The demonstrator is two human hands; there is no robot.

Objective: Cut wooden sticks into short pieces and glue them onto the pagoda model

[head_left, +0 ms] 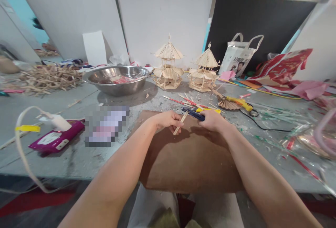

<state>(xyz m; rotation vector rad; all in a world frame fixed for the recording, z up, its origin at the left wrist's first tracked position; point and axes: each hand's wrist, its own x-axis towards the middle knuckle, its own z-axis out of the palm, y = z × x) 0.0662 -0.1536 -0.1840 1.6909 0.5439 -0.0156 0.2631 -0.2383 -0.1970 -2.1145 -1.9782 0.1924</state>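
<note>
My left hand (pixel 170 121) is closed on a few thin wooden sticks (pixel 181 123), pinched between the fingers and tilted up to the right. My right hand (pixel 213 120) grips a tool with dark blue handles (pixel 195 114), which looks like pliers or cutters. The tool's dark head is close to the sticks' upper ends; whether it bites on them I cannot tell. Both hands are over a brown board (pixel 189 161). Just beyond the right hand lies a yellow-handled tool (pixel 210 110), partly hidden.
Behind stand two stick-built pagoda models, a taller one (pixel 168 68) and a smaller one (pixel 204 72). Left are a metal basin (pixel 115 87), a phone-like blurred object (pixel 107 126) and a purple power strip (pixel 56 137). A yellow glue gun (pixel 240 102) with its cord lies right.
</note>
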